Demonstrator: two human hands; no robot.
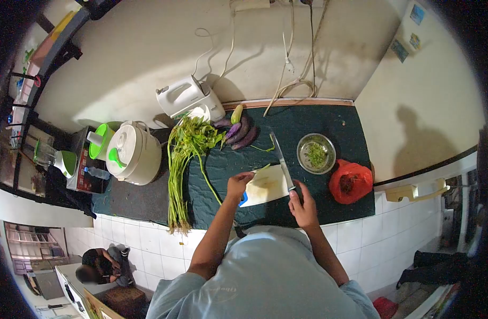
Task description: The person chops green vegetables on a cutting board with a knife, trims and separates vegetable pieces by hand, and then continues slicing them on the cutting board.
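Observation:
My right hand (303, 204) is wrapped round the handle of a kitchen knife (279, 155), its blade pointing away from me over the right edge of the white cutting board (278, 192). On the board's left side, my left hand (240, 185) has its fingers closed on a short green stem (263, 168). A blue part of the board shows by my left wrist. Beyond the board lies a thin green sprig (264, 149). To the right, a metal bowl (332, 155) holds chopped greens (317, 154).
A long bunch of leafy greens (181, 175) lies left, near purple eggplants (243, 134) and a cucumber (236, 115). A hand mixer (188, 95) and rice cooker (140, 157) stand behind. A red plastic bag (355, 183) sits right. Another person (103, 266) sits low at left.

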